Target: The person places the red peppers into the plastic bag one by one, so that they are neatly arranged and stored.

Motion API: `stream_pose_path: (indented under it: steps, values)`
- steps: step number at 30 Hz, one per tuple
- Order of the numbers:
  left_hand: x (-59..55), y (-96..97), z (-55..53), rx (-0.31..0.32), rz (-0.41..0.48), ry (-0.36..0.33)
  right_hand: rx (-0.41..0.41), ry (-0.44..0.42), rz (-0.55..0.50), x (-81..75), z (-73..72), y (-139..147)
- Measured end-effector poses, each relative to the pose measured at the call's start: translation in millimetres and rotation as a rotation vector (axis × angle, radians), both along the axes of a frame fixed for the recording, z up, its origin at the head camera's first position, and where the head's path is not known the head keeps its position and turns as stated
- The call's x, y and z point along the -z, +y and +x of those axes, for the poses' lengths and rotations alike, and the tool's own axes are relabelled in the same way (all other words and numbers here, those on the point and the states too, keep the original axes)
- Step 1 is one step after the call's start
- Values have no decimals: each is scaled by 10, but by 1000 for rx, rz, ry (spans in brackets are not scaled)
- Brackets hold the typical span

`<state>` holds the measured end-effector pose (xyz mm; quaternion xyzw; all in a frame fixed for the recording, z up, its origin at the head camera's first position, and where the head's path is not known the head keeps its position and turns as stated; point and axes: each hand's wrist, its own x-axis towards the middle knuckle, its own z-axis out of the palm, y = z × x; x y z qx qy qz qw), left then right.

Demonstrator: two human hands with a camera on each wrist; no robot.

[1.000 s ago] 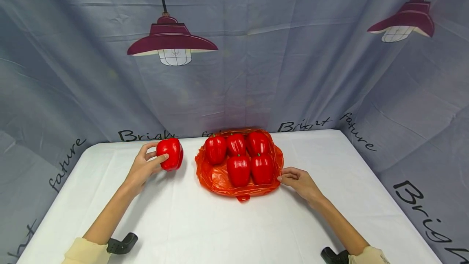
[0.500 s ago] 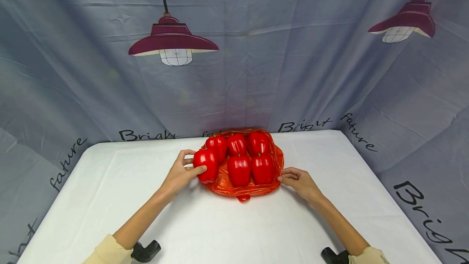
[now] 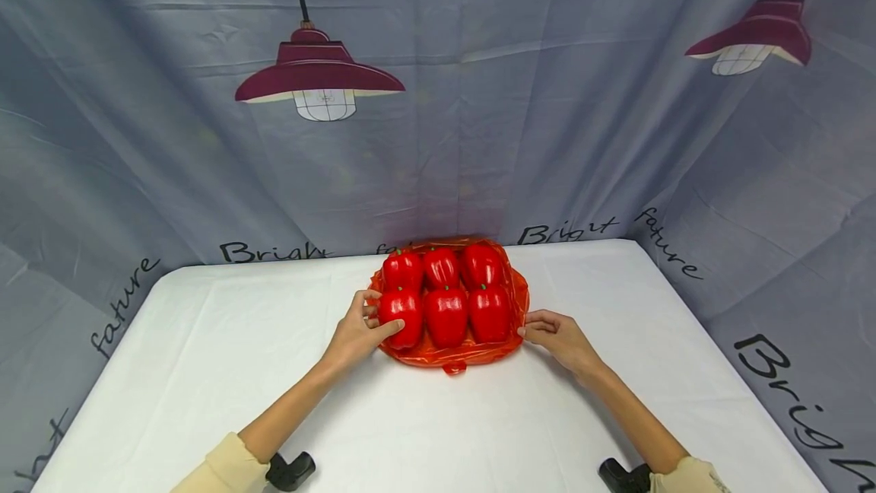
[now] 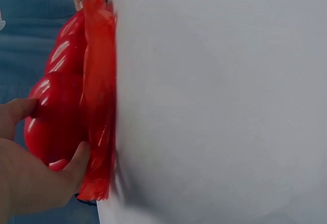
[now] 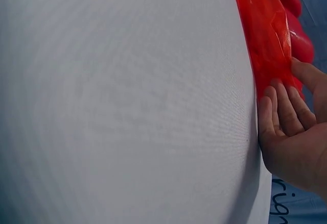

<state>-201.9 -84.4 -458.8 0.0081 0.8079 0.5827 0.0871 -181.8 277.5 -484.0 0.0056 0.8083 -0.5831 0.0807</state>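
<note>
My left hand (image 3: 356, 337) holds a glossy red bell pepper (image 3: 404, 308) between thumb and fingers, at the front left corner of an opened red plastic bag (image 3: 417, 357). Several more red bell peppers (image 3: 447, 318) sit in the bag, in a back row and a front row. In the left wrist view the thumb lies low on the held pepper (image 4: 56, 117), beside the bag's wall (image 4: 99, 91). My right hand (image 3: 560, 339) pinches the bag's right edge. The right wrist view has its thumb and fingers on the red plastic (image 5: 265, 35).
A white-covered table (image 3: 438, 424) carries the bag near its back edge. Behind it hangs a grey-blue cloth (image 3: 438, 135) printed with lamps and lettering. A black strap mount (image 3: 290, 470) is on the left wrist, another (image 3: 623, 475) on the right.
The left hand has carried its pepper rightward from beside the bag, over the rim and down into the front left spot. The right hand has stayed at the bag's edge.
</note>
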Motion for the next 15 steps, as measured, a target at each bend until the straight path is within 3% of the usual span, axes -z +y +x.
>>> stream_pose_path:
  steps: [10,15]
  values:
    - [51,21,40,9,-38,40,5,-19,30,-1,-6,7]
    - [-7,-61,69,23,-43,30,-3,26,80,-25,61,43]
